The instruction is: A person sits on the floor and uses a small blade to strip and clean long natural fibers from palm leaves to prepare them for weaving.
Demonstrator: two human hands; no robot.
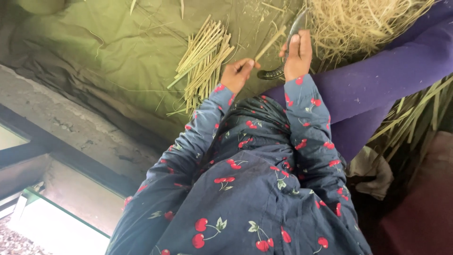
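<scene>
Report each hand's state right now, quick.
Left hand: closed on one end of a thin pale stalk.
Right hand: closed around a curved knife, its blade against the stalk.

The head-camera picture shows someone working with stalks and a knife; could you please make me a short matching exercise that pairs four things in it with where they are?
Things:
1. knife
2. single cut stalk
3. bundle of cut stalks
4. heap of dry straw

Places:
A. lying on the green cloth, beside the left hand
B. piled at the top of the picture, above the purple-clad leg
C. gripped in the right hand
D. pinched in the left hand, its far end meeting the blade

Pairs: 1-C, 2-D, 3-A, 4-B
</scene>
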